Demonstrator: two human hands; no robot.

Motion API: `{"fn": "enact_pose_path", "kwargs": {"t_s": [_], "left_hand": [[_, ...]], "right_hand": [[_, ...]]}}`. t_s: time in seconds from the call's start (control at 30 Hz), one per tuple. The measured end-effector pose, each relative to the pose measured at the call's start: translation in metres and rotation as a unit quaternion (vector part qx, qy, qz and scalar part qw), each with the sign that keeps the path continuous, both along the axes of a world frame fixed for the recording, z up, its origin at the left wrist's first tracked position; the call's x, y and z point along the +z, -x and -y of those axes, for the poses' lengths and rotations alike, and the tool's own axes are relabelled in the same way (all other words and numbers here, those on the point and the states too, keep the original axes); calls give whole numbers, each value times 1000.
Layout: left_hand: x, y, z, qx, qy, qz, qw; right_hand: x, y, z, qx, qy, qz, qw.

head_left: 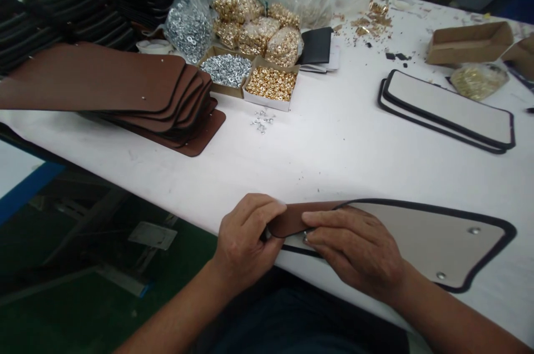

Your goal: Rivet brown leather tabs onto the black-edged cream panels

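At the front edge of the table lies a flat panel (pixel 409 237), beige on its upper face with a black border and two silver rivets at its right end. Its left end is bent up and over, so the brown underside shows. My left hand (pixel 250 232) is closed on that folded end, thumb below and fingers above. My right hand (pixel 354 248) is closed on the panel just right of the fold, its fingertips at a small silver metal piece (pixel 306 237). The fingers partly hide that piece.
Brown panels (pixel 104 79) are stacked at the left. Boxes of silver washers (pixel 227 69) and gold fittings (pixel 272 84) stand at the back before filled plastic bags (pixel 250 20). Loose silver pieces (pixel 262 120) lie nearby. Two beige panels (pixel 450 109) rest at the right, near a cardboard box (pixel 469 44).
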State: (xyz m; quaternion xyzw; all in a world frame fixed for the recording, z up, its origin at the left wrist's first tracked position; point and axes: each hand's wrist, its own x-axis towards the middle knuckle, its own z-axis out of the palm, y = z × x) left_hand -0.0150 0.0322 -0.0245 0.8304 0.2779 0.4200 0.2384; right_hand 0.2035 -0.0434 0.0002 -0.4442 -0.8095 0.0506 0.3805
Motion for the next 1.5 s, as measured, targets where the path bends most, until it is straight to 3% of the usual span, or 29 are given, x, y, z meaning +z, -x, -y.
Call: {"fn": "enact_pose_path", "kwargs": {"t_s": [0.37, 0.57, 1.0, 1.3, 1.5], "left_hand": [[2, 1, -3, -25, 19, -27, 999], [3, 1, -5, -42, 56, -42, 997], [24, 1, -22, -100, 207, -71, 971], [22, -1, -26, -97, 243, -54, 964], [22, -2, -28, -92, 225, -49, 969]], "right_hand": [[-1, 1, -3, -2, 14, -5, 1000], [-6, 3, -8, -17, 33, -57, 998], [-11, 10, -16, -36, 66, -68, 995], [-16, 17, -21, -65, 77, -87, 991], [-17, 19, -23, -77, 90, -99, 988]]}}
